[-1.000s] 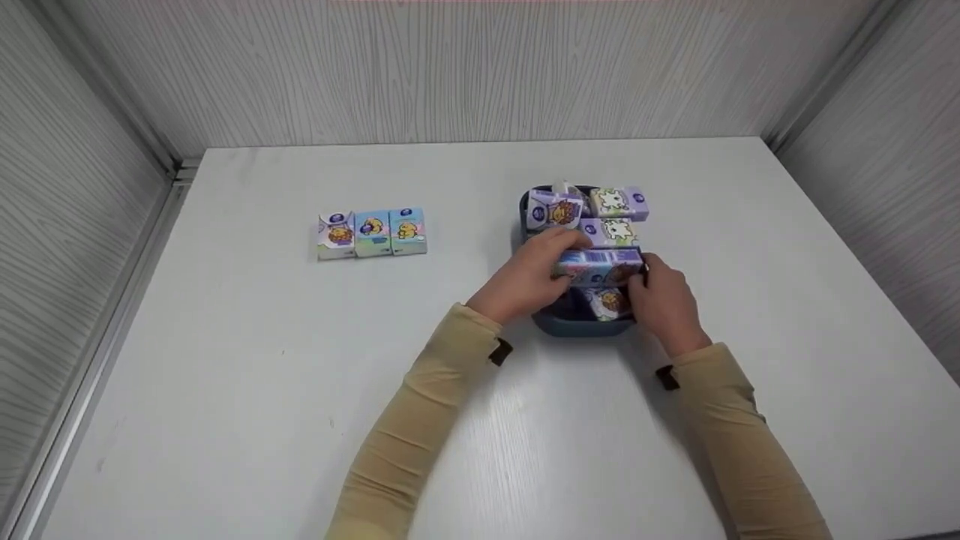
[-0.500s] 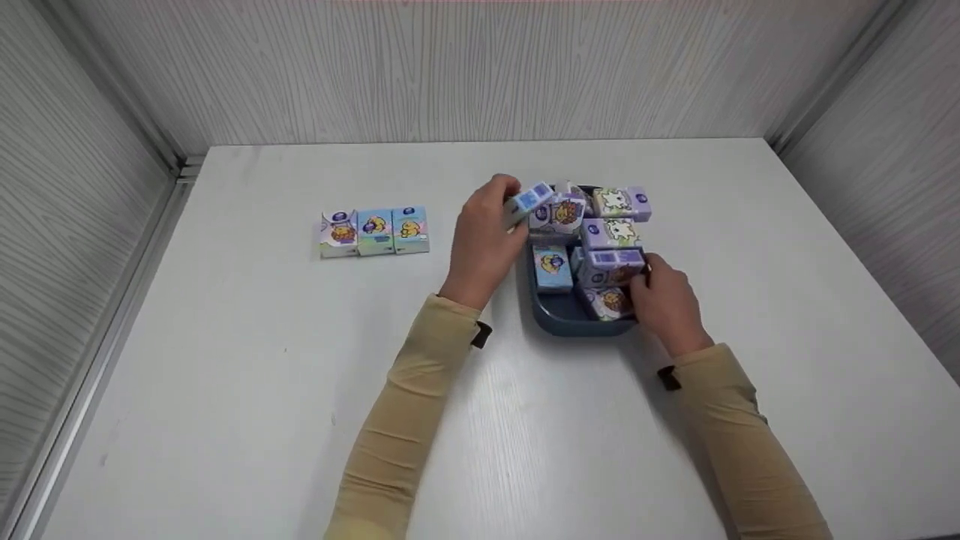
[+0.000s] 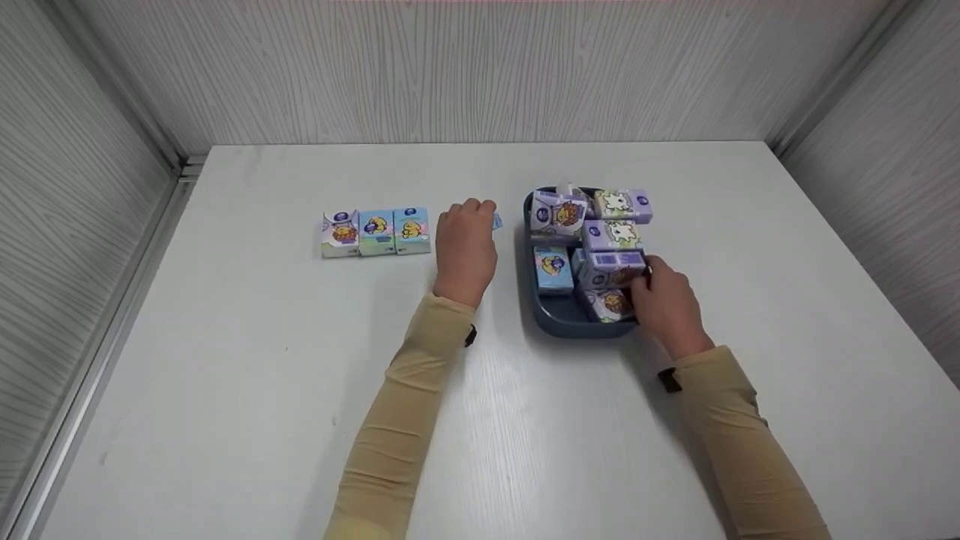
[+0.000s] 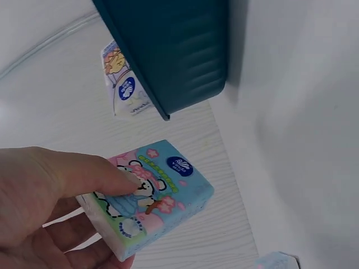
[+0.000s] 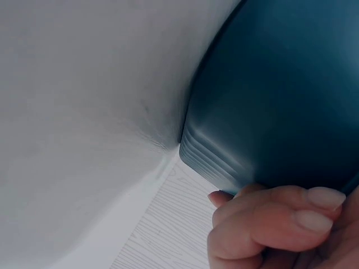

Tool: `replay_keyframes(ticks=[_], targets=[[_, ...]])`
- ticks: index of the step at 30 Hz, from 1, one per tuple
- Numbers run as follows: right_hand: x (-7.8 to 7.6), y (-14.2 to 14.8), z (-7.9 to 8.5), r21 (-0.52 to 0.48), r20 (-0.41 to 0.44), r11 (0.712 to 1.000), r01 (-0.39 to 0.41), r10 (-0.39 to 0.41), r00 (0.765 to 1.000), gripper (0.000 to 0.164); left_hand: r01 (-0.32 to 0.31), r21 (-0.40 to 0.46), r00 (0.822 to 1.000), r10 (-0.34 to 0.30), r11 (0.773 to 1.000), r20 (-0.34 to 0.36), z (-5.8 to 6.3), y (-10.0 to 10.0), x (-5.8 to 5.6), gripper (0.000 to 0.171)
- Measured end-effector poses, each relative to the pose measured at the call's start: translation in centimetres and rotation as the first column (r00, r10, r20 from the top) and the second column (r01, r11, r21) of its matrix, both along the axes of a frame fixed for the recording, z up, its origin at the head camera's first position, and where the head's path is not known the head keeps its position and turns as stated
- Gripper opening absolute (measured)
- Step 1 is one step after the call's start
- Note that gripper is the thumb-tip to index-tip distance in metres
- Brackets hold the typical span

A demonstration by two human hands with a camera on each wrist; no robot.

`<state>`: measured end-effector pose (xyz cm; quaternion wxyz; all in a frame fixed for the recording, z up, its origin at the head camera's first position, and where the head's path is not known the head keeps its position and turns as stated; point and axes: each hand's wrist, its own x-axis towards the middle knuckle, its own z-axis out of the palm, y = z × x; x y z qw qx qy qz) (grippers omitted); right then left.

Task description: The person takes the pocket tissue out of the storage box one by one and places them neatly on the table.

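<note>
My left hand (image 3: 465,251) pinches a blue and pink pocket tissue pack (image 4: 151,196) with a cartoon animal on it, thumb across its top face. In the head view the hand covers most of this pack, just right of a row of three tissue packs (image 3: 376,232). With my right hand (image 3: 667,311) I grip the right rim of a dark teal plastic bin (image 3: 574,330), fingers curled low along its outer wall. Several purple and blue tissue packs (image 3: 611,234) lie in the bin at various angles, some reaching above its rim.
A white table (image 3: 225,390) carries everything, enclosed by pale wood-grain panels (image 3: 480,71) at the back and both sides. One blue tissue pack (image 3: 553,268) lies flat in the bin's left front part, beside bare bin floor.
My left hand has lifted a tissue pack out of the bin and carried it left to beside the row. The right hand has stayed at the bin's right side.
</note>
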<state>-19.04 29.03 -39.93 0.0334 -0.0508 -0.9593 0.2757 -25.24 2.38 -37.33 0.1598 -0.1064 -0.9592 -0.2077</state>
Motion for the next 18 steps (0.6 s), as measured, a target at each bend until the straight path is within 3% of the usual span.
replay_keyframes(ticks=[5, 8, 11, 14, 18], targets=[[0.0, 0.0, 0.0, -0.001, 0.007, 1.000, 0.002, -0.002, 1.000, 0.045, -0.010, -0.152, 0.988, 0.033, 0.988, 0.151, -1.2, 1.2, 0.6, 0.020], [0.0, 0.0, 0.0, -0.005, 0.011, 1.000, 0.001, -0.001, 1.000, 0.045, -0.016, -0.201, 0.979, 0.056, 0.979, 0.196, -1.7, 2.4, 1.6, 0.018], [0.0, 0.0, 0.0, -0.010, 0.007, 1.000, 0.003, -0.003, 1.000, 0.045, -0.058, -0.284, 0.984, 0.103, 0.957, 0.147, -2.3, 3.6, 2.2, 0.022], [0.0, 0.0, 0.0, -0.008, 0.002, 1.000, 0.003, -0.003, 1.000, 0.045, -0.130, -0.382, 0.984, 0.167, 0.915, 0.064, -3.1, 4.6, 2.4, 0.027], [0.1, 0.1, -0.1, 0.001, 0.002, 1.000, 0.001, -0.001, 1.000, 0.045, -0.165, -0.414, 0.975, 0.212, 0.895, 0.069, -3.5, 5.2, 2.3, 0.028]])
